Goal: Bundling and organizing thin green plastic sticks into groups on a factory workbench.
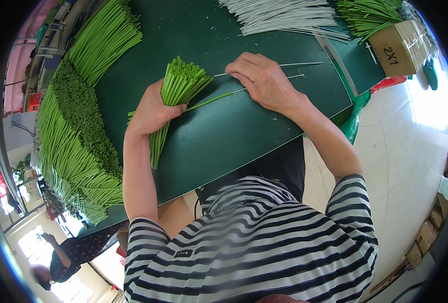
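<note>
The left hand is closed in a full grip, its thumb laid across the front and pointing right, the other fingers mostly hidden behind. Just below that grip the left wrist looks nearly straight, and the left forearm runs down from it almost upright. Right of the grip and a little farther from the body, apart from it, the right hand is held back uppermost, fingers bent and tips gathered in a pinch facing the grip. The right forearm slants away down to the right, to a bent elbow lower than both hands
</note>
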Demonstrator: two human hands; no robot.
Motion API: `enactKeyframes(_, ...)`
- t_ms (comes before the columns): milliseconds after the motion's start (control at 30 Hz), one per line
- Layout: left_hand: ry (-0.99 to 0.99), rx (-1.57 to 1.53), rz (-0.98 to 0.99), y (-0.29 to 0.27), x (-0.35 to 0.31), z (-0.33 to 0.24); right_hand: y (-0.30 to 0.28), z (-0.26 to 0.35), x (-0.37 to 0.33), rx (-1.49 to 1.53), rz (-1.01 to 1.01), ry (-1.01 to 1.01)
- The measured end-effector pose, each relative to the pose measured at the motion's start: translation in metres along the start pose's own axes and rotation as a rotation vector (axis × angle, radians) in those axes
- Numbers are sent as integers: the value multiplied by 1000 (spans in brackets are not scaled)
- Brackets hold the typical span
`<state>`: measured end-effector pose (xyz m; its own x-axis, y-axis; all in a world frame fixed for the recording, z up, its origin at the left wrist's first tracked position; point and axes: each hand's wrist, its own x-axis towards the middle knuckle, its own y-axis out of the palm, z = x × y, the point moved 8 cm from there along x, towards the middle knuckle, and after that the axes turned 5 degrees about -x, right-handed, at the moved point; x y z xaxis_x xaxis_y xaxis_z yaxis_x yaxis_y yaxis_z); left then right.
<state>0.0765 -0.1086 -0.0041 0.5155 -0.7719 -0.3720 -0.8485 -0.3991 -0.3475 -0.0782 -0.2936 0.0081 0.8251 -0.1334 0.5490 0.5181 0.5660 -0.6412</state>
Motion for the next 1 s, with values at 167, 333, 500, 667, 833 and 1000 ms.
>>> enactKeyframes(167, -2, 33, -7, 1, -2, -2, 4, -1, -2, 21, 7, 30)
enactKeyframes(333, -5, 61, 2, 2, -1, -3, 11, 0, -5, 79, 105, -14)
enactKeyframes(500, 22, 58, 9, 5, -2, -5, 16, 10, 2, 202, 113, 26)
enactKeyframes(667, 42, 97, -26, 4, -4, -9, -5, 3, -5, 56, 1, 38)
enactKeyframes(833, 42, 113, -19, 5, -6, -13, -11, -18, -10, -186, 107, 10)
enactKeyframes(1000, 52, 123, -18, 7, -6, -13, 23, 13, -2, -96, 279, -45)
